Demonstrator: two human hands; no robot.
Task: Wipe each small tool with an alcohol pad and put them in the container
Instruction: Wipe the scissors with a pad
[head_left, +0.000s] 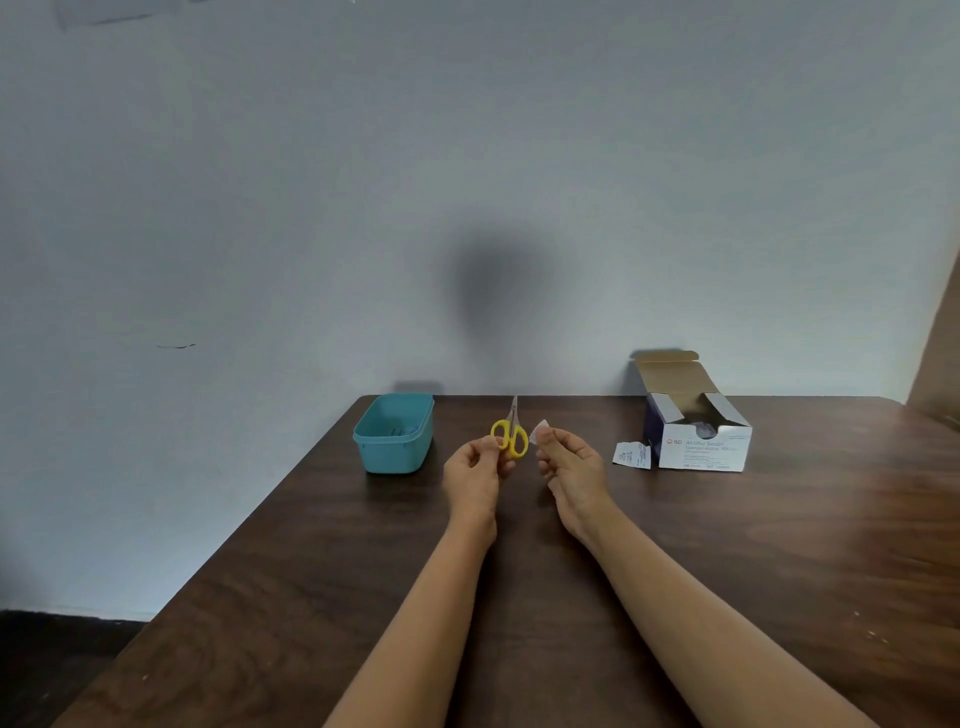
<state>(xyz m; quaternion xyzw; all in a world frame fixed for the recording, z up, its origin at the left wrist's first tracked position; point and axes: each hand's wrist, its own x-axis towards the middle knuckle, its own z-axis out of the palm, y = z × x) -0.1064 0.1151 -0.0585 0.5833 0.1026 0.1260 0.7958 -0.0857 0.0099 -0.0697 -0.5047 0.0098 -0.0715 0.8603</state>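
Note:
My left hand (475, 470) pinches a pair of small scissors (511, 434) by the yellow handles, blades pointing up and away. Just to the right, my right hand (569, 462) pinches a small white alcohol pad (540, 430) between thumb and fingers, a short gap from the scissors. The teal plastic container (395, 441) stands on the table to the left of my left hand; something small and dark lies inside it, too dim to identify.
An opened white and blue box of alcohol swabs (698, 436) lies at the right, with a torn pad wrapper (631, 456) beside its left end. The dark wooden table (363, 571) ends at a left edge with floor below. A grey wall stands behind.

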